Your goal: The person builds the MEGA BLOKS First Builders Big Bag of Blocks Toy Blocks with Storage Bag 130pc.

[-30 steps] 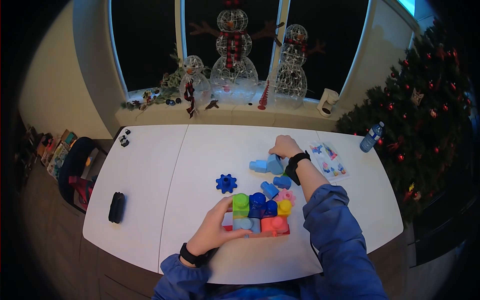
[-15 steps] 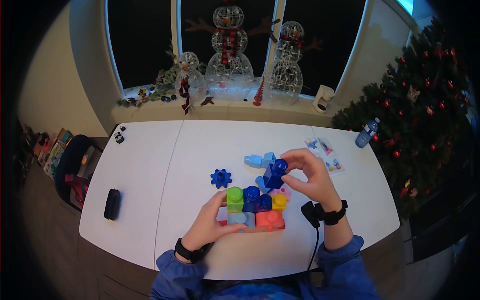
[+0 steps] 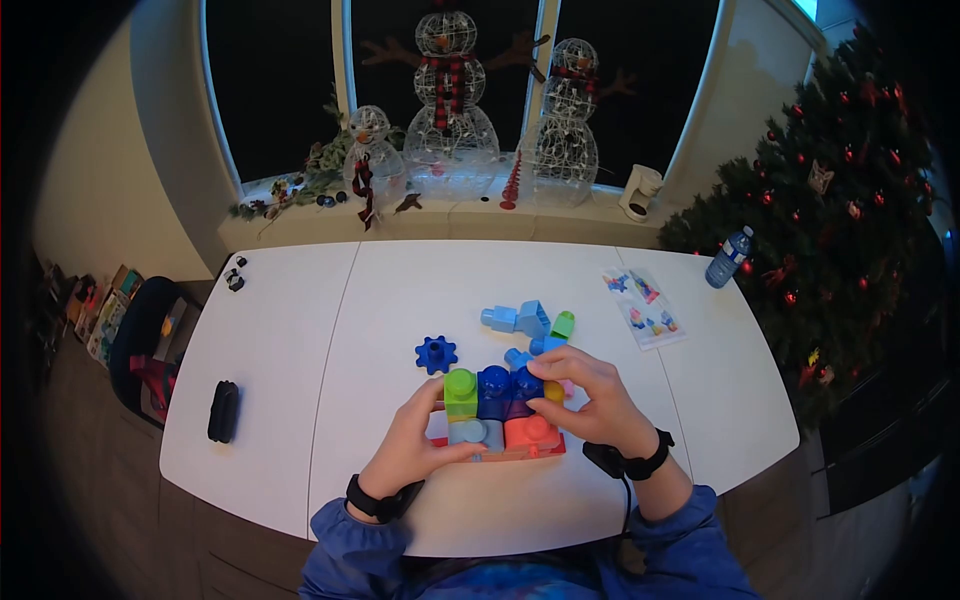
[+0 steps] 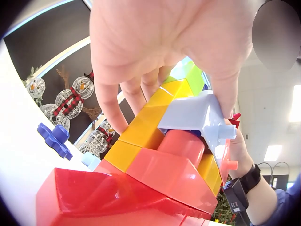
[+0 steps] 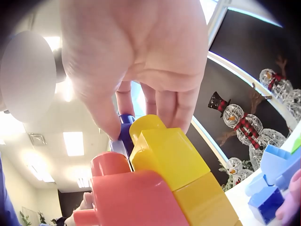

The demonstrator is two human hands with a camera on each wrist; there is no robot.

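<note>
A stack of toy building blocks stands on the white table, with a red block at its base and orange and coral blocks above. On its left side, my left hand grips it, thumb along the front by a grey-blue block and fingers behind by a light green block. With thumb and fingertips, my right hand pinches a dark blue block on top. It sits between another dark blue block and a yellow block, partly hidden by the hand.
Beyond the stack lie a blue gear, light blue blocks, a green block and a pink piece. A picture sheet and water bottle are at right, a black case at left.
My right hand left the loose blocks at the back, picked up a dark blue block and brought it down onto the stack's top. My left hand keeps its grip on the stack.
</note>
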